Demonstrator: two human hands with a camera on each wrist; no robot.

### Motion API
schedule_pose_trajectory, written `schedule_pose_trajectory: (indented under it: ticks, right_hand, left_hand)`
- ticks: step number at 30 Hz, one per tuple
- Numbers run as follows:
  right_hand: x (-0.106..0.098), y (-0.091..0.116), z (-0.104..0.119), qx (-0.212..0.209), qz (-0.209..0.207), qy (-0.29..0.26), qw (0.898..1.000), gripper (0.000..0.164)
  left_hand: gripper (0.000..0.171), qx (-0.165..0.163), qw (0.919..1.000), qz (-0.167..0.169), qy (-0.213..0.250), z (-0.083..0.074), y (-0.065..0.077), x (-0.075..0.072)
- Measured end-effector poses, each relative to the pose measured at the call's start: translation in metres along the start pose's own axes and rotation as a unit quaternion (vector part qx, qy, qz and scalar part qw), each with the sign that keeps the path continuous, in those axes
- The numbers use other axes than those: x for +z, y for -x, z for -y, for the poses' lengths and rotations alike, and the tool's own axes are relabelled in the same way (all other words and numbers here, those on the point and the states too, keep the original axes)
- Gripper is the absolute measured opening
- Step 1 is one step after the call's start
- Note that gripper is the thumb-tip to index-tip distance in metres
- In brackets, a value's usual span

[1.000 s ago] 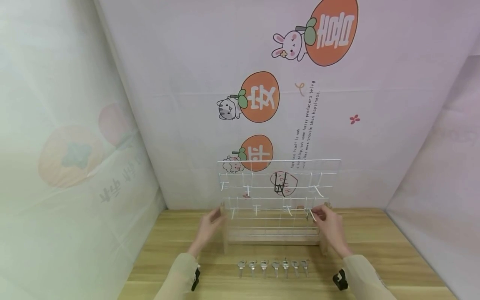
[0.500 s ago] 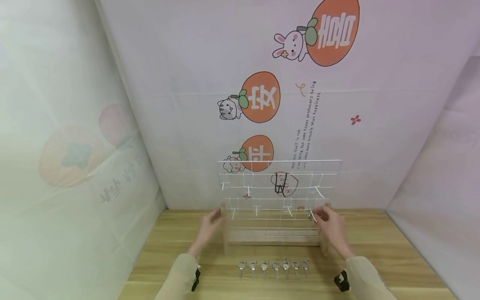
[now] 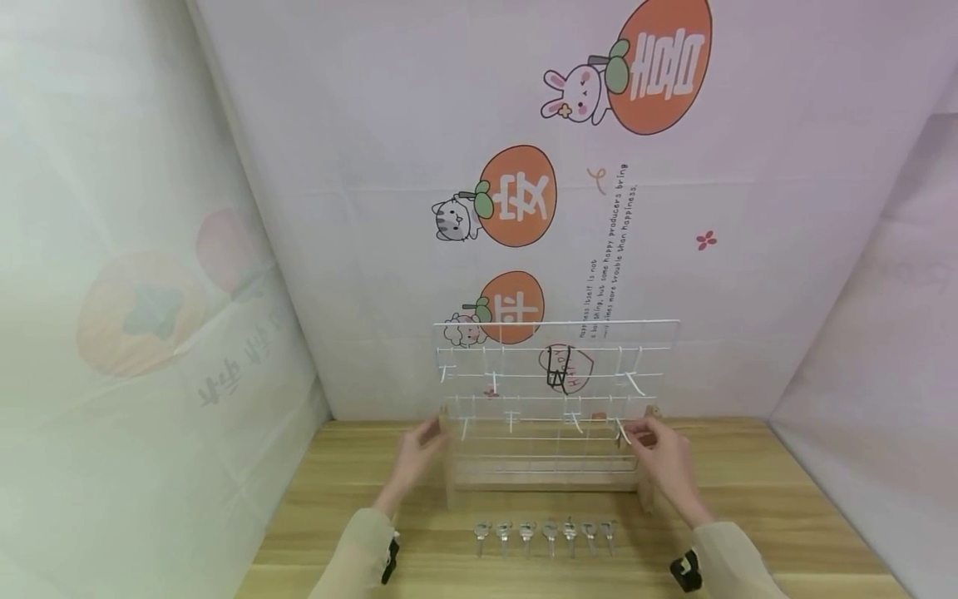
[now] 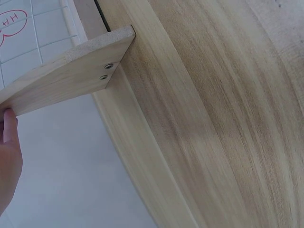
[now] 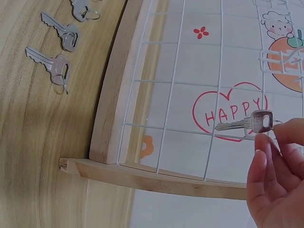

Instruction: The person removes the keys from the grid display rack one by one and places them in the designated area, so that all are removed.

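Observation:
In the head view a white wire grid rack stands on the table in a wooden frame, with several white hooks on its wires. My left hand grips the rack's left wooden side panel; in the left wrist view only part of that hand shows. Near the lower row's rightmost hook, my right hand pinches a silver key by its ring end between thumb and fingertips. The key's blade points away from the hand, in front of the grid. Whether the ring touches the hook is hidden by the fingers.
Several silver keys with small rings lie in a row on the wooden table, in front of the rack. Behind stands a white printed cloth wall, with more cloth walls at left and right.
The right hand, with the key, has shifted slightly right and down beside the hook. The left hand stays on the side panel, and the row of keys has not moved.

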State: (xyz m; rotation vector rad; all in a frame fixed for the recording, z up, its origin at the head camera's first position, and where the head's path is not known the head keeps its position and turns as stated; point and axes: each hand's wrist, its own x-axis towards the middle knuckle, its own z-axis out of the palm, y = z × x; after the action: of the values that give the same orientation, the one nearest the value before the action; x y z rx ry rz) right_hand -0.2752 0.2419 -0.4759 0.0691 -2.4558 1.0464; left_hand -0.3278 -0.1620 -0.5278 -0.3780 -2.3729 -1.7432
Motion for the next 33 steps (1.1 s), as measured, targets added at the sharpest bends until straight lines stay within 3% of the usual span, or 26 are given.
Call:
schedule_pose_trajectory:
  ticks: [9,21,33]
  right_hand:
    - [-0.005,0.007,0.005,0.003,0.019,-0.008,1.0,0.013]
    - [-0.006,0.014,0.001,-0.023,-0.015,-0.002,1.0,0.01]
    - [-0.007,0.019,0.004,-0.032,-0.029,-0.02,0.999,0.012]
  left_hand:
    - [0.057,-0.001,1.0,0.0,0.003,-0.003,0.001,0.001]
    - [0.052,0.007,0.9999,0.005,0.011,0.002,-0.002,0.001]
    - [0.055,-0.007,1.0,0.004,0.003,0.0,-0.001,0.0]
